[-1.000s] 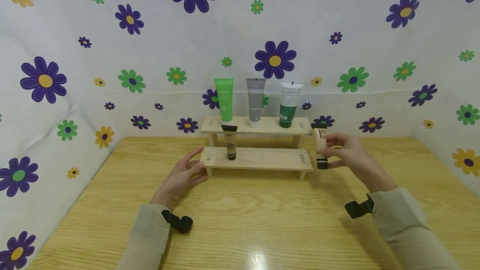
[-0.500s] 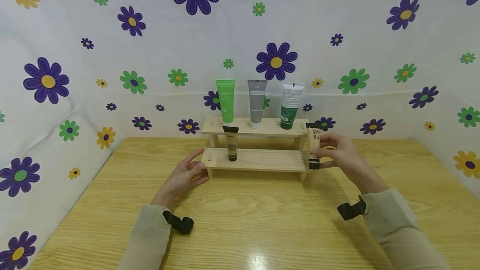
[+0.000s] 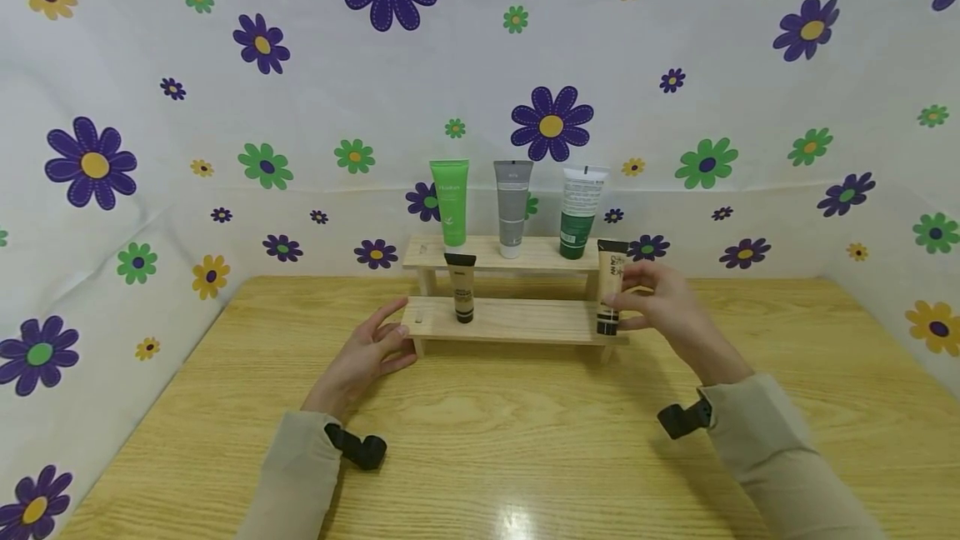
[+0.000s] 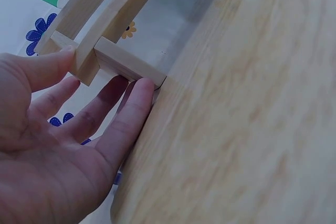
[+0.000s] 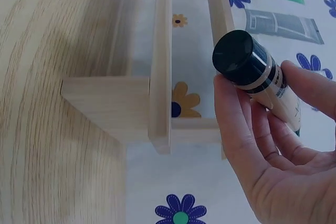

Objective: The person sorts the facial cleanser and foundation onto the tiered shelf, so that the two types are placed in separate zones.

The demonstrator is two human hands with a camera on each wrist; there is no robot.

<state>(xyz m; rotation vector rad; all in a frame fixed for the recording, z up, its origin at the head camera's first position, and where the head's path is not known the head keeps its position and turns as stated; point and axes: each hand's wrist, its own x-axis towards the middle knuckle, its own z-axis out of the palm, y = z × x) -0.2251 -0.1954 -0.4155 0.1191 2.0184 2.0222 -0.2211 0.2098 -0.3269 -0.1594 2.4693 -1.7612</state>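
Observation:
A two-step wooden stand (image 3: 532, 322) sits on the table. My left hand (image 3: 362, 357) holds its lower left end, thumb at the board (image 4: 86, 66) and fingertips against the leg (image 4: 128, 64). Upright between thumb and fingers of my right hand (image 3: 667, 311) is a beige cosmetic tube (image 3: 611, 273) with a black cap (image 5: 233, 55). In the right wrist view this tube is off the lower board (image 5: 161, 61), near its right end. A similar beige tube (image 3: 463, 290) with black ends stands on the lower step's left part.
On the upper step (image 3: 543, 255) stand a green tube (image 3: 450, 202), a grey tube (image 3: 513, 207) and a white-and-green tube (image 3: 581, 211). Behind hangs a white cloth (image 3: 450, 65) with printed flowers. The wooden table (image 3: 517, 432) extends in front.
My right hand has carried the beige tube leftward, from beside the stand to over the lower step's right end. The left hand stays at the stand's left end.

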